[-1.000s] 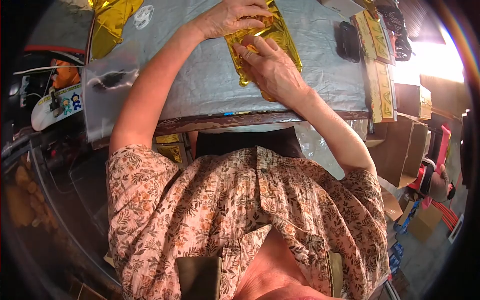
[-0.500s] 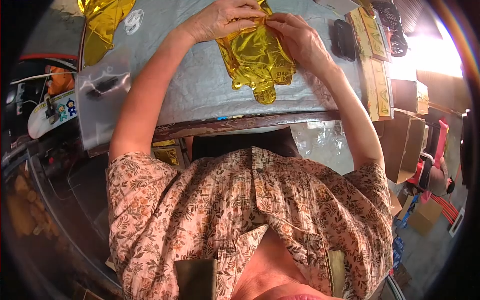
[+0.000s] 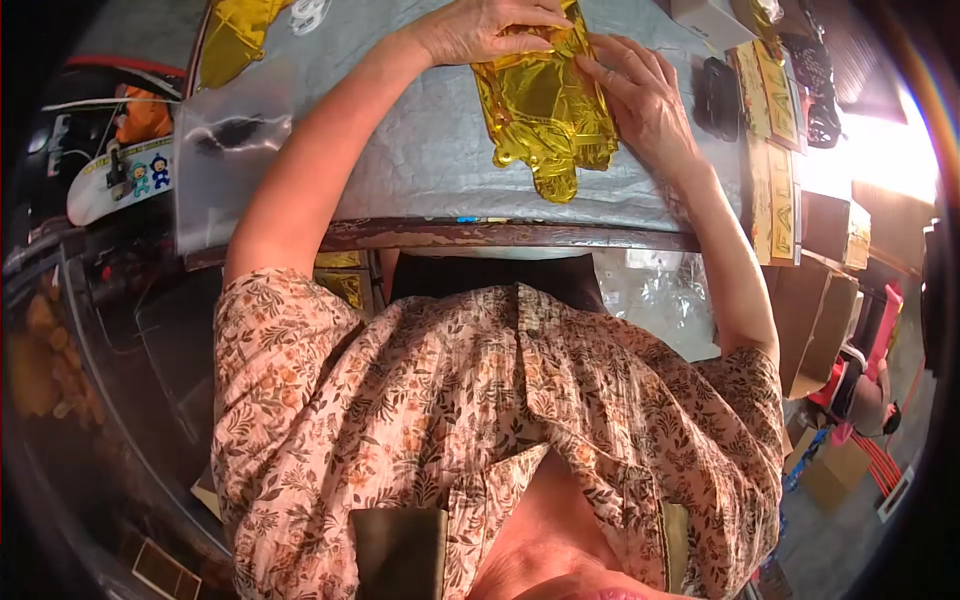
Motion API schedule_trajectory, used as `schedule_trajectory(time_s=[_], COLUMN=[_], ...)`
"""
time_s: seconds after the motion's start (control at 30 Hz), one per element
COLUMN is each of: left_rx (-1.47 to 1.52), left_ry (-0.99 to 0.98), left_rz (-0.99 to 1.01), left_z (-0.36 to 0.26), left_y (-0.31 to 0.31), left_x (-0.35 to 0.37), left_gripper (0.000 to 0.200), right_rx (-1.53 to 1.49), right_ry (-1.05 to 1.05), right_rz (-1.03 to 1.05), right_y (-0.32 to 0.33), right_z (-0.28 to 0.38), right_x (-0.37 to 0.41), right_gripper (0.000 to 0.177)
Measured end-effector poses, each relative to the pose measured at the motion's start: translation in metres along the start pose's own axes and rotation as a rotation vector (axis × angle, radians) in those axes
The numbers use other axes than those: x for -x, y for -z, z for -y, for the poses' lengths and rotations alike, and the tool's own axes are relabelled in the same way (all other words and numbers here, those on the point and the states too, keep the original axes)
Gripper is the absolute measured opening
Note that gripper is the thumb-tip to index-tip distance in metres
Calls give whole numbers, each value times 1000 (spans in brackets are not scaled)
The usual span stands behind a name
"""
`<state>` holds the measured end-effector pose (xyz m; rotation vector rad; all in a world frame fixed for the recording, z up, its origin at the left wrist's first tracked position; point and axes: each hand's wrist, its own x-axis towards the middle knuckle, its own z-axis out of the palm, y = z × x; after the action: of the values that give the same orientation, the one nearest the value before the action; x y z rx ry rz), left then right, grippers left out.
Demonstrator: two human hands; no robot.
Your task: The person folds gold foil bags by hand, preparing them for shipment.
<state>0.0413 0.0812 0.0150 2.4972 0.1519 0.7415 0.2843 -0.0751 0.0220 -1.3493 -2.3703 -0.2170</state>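
Observation:
A gold foil piece (image 3: pixel 548 110), crinkled and folded, lies on the grey-covered table (image 3: pixel 400 180) with a rounded tab pointing toward me. My left hand (image 3: pixel 490 28) is at its upper left edge, thumb and fingers closed together on the foil near the top of the view. On the right side my right hand (image 3: pixel 645 95) rests against the foil's edge, its fingers stretched out and slightly apart.
More gold foil (image 3: pixel 235 40) and a clear plastic bag (image 3: pixel 235 150) lie on the table's left. A black object (image 3: pixel 718 98) and patterned boxes (image 3: pixel 775 190) line the right side. Cardboard boxes (image 3: pixel 820 320) and another person (image 3: pixel 868 392) are beyond the table.
The view has shifted, so the table and foil appear further right. My right hand has come away from the foil's top, and its fingers have spread along the side.

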Motion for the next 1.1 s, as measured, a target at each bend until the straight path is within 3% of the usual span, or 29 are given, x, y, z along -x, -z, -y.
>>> schedule_trajectory(time_s=[0.07, 0.17, 0.23, 0.27, 0.3, 0.37, 0.53, 0.6, 0.67, 0.73, 0.83, 1.1], left_rx=[7, 89, 69, -5, -13, -321, -300, -492, -470, -475, -517, -574], left_ry=[9, 128, 426, 598, 601, 537, 588, 661, 673, 824, 852, 943], left_rz=[-10, -182, -377, -354, -357, -529, -515, -501, -540, -555, -549, -566], left_z=[-8, -29, -50, -74, -71, -61, -86, -93, -87, -90, -89, -97], left_y=[4, 11, 21, 31, 29, 7, -21, -30, -42, -46, -49, -58], left_x=[2, 11, 29, 34, 50, 89, 92, 81, 74, 64, 61, 46], left_gripper=[32, 31, 31, 36, 36, 23, 21, 26, 27, 22, 18, 15], right_rx=[-2, -12, -25, -33, -43, -50, -43, -43, -42, -43, -74, -125], right_ry=[6, -4, -12, -20, -27, -35, -57, -61, -63, -72, -68, -87], right_rz=[12, 32, 37, 28, 22, 24, 54, 34, 32, 29, 32, -9], right_y=[-1, -4, -6, -7, -8, -9, -9, -11, -11, -12, -15, -15], right_z=[-1, -3, -5, -5, -5, -5, -4, -5, -4, -4, -9, -5], right_x=[0, 2, 5, 6, 6, 7, 6, 7, 7, 9, 9, 10], right_gripper=[43, 44, 44, 44, 45, 44, 44, 42, 42, 41, 48, 41])
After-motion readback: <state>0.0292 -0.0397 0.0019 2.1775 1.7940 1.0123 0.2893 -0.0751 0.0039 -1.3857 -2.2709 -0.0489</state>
